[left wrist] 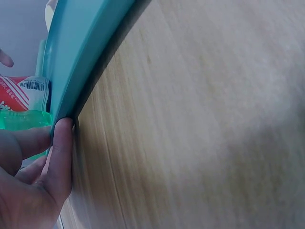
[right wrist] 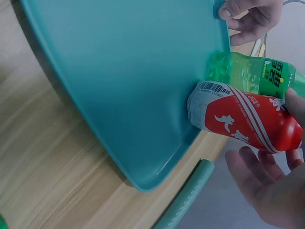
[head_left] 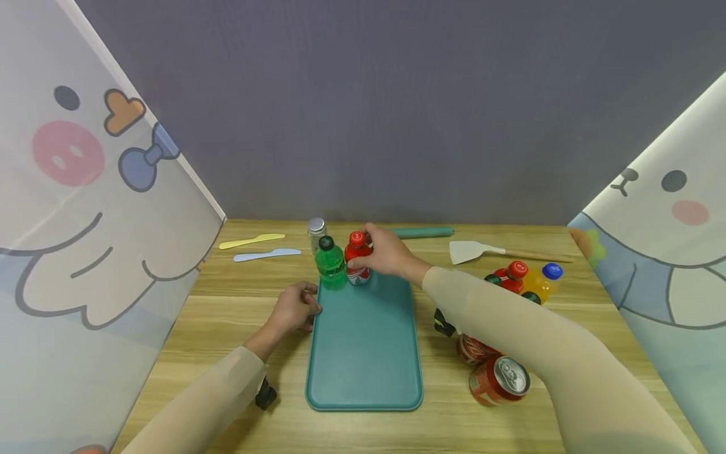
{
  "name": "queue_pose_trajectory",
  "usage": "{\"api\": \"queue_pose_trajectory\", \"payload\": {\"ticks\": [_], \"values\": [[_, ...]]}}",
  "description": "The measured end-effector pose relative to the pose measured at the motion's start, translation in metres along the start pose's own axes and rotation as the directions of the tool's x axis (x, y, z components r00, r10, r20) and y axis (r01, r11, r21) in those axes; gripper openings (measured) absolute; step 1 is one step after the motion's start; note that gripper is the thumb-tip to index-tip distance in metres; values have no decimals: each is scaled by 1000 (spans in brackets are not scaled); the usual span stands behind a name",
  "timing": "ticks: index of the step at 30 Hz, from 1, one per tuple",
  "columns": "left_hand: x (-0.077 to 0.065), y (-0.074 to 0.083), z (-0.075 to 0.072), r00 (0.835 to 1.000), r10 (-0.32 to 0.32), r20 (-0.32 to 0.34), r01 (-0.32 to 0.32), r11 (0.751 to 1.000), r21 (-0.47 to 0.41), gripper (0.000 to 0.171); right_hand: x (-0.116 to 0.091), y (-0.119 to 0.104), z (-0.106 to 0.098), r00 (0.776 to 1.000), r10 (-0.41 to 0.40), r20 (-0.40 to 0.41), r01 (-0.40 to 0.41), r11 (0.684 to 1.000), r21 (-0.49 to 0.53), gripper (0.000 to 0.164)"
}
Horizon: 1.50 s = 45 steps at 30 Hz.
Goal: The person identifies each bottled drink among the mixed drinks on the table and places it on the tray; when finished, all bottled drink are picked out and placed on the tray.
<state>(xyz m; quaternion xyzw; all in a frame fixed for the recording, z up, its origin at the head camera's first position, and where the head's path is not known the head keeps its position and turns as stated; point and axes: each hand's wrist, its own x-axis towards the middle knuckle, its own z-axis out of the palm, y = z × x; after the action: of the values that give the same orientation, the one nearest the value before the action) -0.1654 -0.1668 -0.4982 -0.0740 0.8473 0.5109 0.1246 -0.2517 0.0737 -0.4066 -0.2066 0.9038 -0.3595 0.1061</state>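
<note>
My left hand (head_left: 296, 308) pinches the left rim of the teal tray (head_left: 365, 353), with the thumb and a finger at its edge in the left wrist view. My right hand (head_left: 388, 251) is at a red bottle (right wrist: 238, 114) standing upright at the tray's far end. Its thumb and a finger are at the bottle's upper part, while the other fingers (right wrist: 250, 164) spread below it in the right wrist view. Close beside the red bottle, a green bottle (head_left: 331, 261) with a black cap stands at the tray's far left corner.
Behind the green bottle is a glass shaker (head_left: 316, 232). Yellow (head_left: 252, 241) and pale blue (head_left: 266, 255) knives lie left; a green stick (head_left: 425, 232) and white spatula (head_left: 467, 251) lie right. Cans (head_left: 499, 380) and bottles (head_left: 541, 284) stand right, partly behind my sleeve.
</note>
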Motion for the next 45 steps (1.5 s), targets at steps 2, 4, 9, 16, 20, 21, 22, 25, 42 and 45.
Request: {"api": "queue_pose_trajectory", "payload": {"ticks": [2, 4, 9, 16, 20, 21, 22, 25, 42, 45], "values": [[-1, 0, 0, 1000, 3, 4, -3, 1000, -2, 42, -3, -1, -2, 1000, -5, 17, 5, 1000, -1, 71], [-1, 0, 1, 1000, 4, 8, -4, 1000, -3, 42, -5, -2, -4, 999, -18, 40, 18, 1000, 4, 73], [-1, -2, 0, 1000, 7, 6, -7, 1000, 0, 42, -7, -1, -14, 993, -55, 101, 55, 998, -3, 75], [-1, -2, -1, 1000, 4, 9, -4, 1000, -7, 42, -16, -4, -33, 987, -76, 139, 77, 997, -4, 71], [-1, -2, 0, 1000, 11, 8, -11, 1000, -6, 42, -27, -7, -46, 988, -89, 126, 82, 995, 58, 67], [-1, -2, 0, 1000, 12, 8, -12, 1000, -5, 42, -30, -7, -50, 988, -94, 120, 85, 994, 73, 66], [-1, -2, 0, 1000, 12, 7, -12, 1000, -5, 42, -34, -8, -53, 989, -98, 114, 87, 992, 92, 66], [-2, -2, 1, 1000, 17, 2, -17, 1000, -2, 43, -46, -8, -65, 989, -110, 94, 97, 986, 132, 63], [-3, -2, -2, 1000, 8, 5, -8, 1000, -15, 45, -150, 22, -147, 981, -90, -171, 121, 976, 183, 54], [-2, -2, -1, 1000, 10, 9, -10, 1000, -17, 45, -167, 33, -158, 973, -60, -224, 98, 981, 165, 52]]}}
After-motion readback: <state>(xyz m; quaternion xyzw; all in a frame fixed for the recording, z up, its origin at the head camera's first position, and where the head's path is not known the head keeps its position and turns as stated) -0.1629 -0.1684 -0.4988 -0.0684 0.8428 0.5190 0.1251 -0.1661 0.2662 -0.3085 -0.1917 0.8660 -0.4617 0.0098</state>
